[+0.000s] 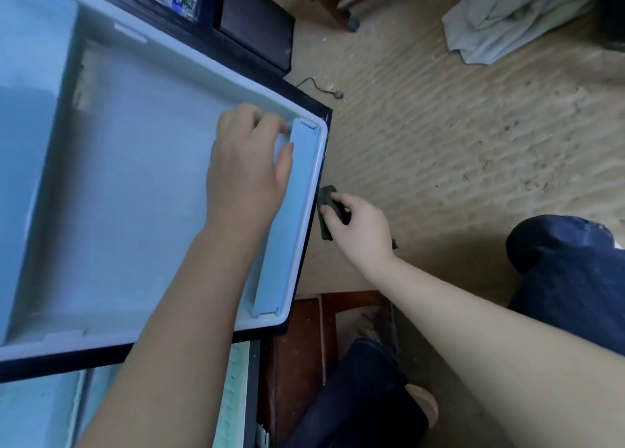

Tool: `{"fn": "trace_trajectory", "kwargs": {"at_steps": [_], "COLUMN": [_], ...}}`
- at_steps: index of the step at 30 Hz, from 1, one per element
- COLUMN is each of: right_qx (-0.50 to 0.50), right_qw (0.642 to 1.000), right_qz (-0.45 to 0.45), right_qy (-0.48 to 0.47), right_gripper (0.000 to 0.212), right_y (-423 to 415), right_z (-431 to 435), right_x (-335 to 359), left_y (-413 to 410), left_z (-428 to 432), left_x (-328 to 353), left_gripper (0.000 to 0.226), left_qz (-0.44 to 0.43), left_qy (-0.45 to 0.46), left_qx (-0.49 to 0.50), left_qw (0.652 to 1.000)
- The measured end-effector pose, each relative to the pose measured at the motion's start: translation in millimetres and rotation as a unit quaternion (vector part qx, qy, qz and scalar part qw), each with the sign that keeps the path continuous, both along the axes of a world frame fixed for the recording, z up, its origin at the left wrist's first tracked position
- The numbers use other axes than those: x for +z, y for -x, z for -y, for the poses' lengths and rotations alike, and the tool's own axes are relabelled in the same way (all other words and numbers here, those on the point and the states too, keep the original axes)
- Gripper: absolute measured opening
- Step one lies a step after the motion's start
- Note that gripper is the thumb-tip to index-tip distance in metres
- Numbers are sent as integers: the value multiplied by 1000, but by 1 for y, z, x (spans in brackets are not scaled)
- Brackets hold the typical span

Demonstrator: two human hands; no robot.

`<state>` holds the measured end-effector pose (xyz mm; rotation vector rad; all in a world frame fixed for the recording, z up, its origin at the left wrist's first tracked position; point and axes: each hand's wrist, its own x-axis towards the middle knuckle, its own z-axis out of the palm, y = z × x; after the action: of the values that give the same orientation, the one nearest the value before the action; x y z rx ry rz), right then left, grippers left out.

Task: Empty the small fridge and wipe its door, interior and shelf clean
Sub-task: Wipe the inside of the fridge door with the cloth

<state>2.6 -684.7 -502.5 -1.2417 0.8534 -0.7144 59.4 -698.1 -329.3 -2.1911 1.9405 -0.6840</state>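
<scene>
The small fridge's open door (135,177) fills the left of the view, its white inner liner facing me, framed in black. A white rail (287,217) runs along the door's right side. My left hand (247,163) grips the top end of that rail, fingers curled over it. My right hand (355,224) holds a dark cloth (329,197) against the door's black outer edge. The fridge interior (40,414) shows pale at the bottom left.
Beige carpet (473,126) covers the floor to the right, with a loose cable and plug (324,91) on it. A black box (257,31) stands behind the door. Grey cloth (507,15) lies at the top right. My dark-trousered legs (568,278) and a brown wooden stand (304,346) are below.
</scene>
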Motion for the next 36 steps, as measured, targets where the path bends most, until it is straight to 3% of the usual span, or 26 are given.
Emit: {"fn": "trace_trajectory", "kwargs": {"at_steps": [4,7,10,14,18,22,25,27,29,31,33,36], "right_qx": [-52,-54,-57,-42,-41,-128,-156,-84,75,198,150,-13], "right_qw": [997,997,997,998,999,991,986,990,983,968,982,997], "right_qz": [19,-6,-8,8,-14,20,12,-24,-36,-29,-24,-25], "right_qy": [-57,-52,-51,-34,29,25,58,109,161,153,114,70], "right_gripper": [40,34,35,42,46,37,32,32,29,28,31,32], "right_y": [8,9,9,7,10,18,23,23,19,14,8,0], "right_z": [31,53,68,74,83,102,104,84,55,32,35,68], "right_x": [4,4,5,11,14,17,10,3,1,-1,-5,-4], "left_y": [-27,-43,-51,-47,-37,-10,1,-2,-11,-21,-29,-35], "left_z": [39,49,54,57,51,45,44,45,49,53,56,60], "left_x": [-16,-16,-14,-10,-6,-3,-4,-5,-4,-3,-3,-2], "left_gripper": [37,28,14,21,35,10,10,9,10,12,10,7], "left_qz": [145,186,204,210,200,185,182,163,155,149,141,140], "left_qy": [-77,-101,-100,-113,-90,-51,-35,-38,-39,-45,-54,-46], "left_qx": [-65,-35,-36,-9,-92,-194,-232,-232,-220,-207,-202,-215], "left_qw": [984,977,973,971,971,962,955,958,962,966,968,965]}}
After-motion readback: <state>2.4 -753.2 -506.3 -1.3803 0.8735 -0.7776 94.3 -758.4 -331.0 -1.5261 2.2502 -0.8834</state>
